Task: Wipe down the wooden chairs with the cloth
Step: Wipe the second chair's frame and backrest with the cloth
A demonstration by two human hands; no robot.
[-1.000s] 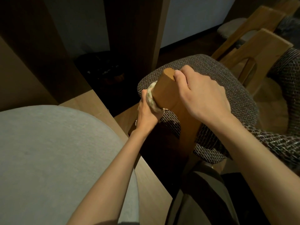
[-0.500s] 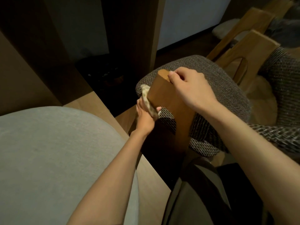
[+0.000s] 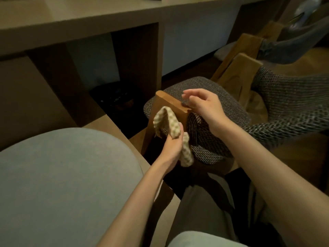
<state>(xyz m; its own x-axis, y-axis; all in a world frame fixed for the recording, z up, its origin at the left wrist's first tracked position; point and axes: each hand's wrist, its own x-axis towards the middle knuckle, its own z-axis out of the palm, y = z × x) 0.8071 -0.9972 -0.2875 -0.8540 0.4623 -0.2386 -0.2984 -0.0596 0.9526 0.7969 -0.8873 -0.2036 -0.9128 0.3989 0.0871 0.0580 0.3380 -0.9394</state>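
A wooden chair frame piece (image 3: 171, 104) stands upright at the centre, with a dark tweed seat cushion (image 3: 226, 98) behind it. My left hand (image 3: 171, 147) grips a beige checked cloth (image 3: 171, 122) just below the top of the wood; the cloth is draped against the wood's near face and one end hangs down past my palm. My right hand (image 3: 204, 106) is at the wood's top right corner. Its fingers are loosely bent and mostly lifted off, and only the lower ones touch the edge.
A pale grey cushion (image 3: 62, 175) fills the lower left. A long desk (image 3: 89, 18) runs across the top, with a dark bin (image 3: 114, 98) in its opening. Another wooden chair (image 3: 238, 73) with tweed upholstery stands at the right.
The view has tilted up and now shows the desk. My right hand has loosened its grip on the wood's top. My left hand has slid lower, and the cloth now hangs open.
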